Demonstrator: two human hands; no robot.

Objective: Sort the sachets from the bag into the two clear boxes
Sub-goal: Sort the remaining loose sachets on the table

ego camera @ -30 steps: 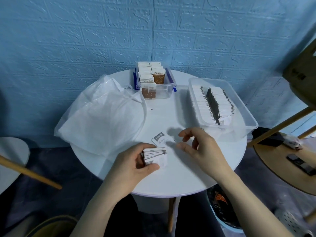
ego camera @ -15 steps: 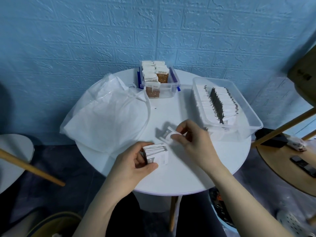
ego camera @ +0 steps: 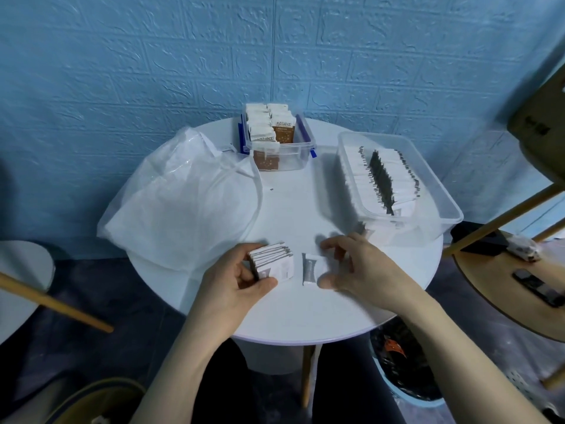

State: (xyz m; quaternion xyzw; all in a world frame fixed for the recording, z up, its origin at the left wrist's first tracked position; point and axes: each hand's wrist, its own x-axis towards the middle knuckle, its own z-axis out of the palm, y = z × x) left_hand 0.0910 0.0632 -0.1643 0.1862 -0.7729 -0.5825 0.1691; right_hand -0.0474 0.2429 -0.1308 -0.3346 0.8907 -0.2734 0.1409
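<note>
left hand (ego camera: 235, 284) grips sachet stack (ego camera: 272, 261) on worktop (ego camera: 293, 304) | right hand (ego camera: 360, 267) pinches single sachet (ego camera: 312, 267) beside stack | clear boxes behind: small (ego camera: 293, 157), large (ego camera: 428, 191) | bag (ego camera: 171, 203) left

The light is soft, cool and fairly dim, tinting everything blue. On the round white desk (ego camera: 293, 313) faint shadows fall toward nine o'clock of the clear plastic boxes, which puts the light toward three o'clock. The floor under the desk, at six o'clock, is nearly black. The right hand (ego camera: 363, 267) is smeared by motion blur, its fingertips soft-edged; the left hand (ego camera: 232, 286) is sharper. Wide-angle distortion bends the blue embossed brick wall (ego camera: 153, 71) outward toward the edges, where detail softens. No hard glare shows.
</note>
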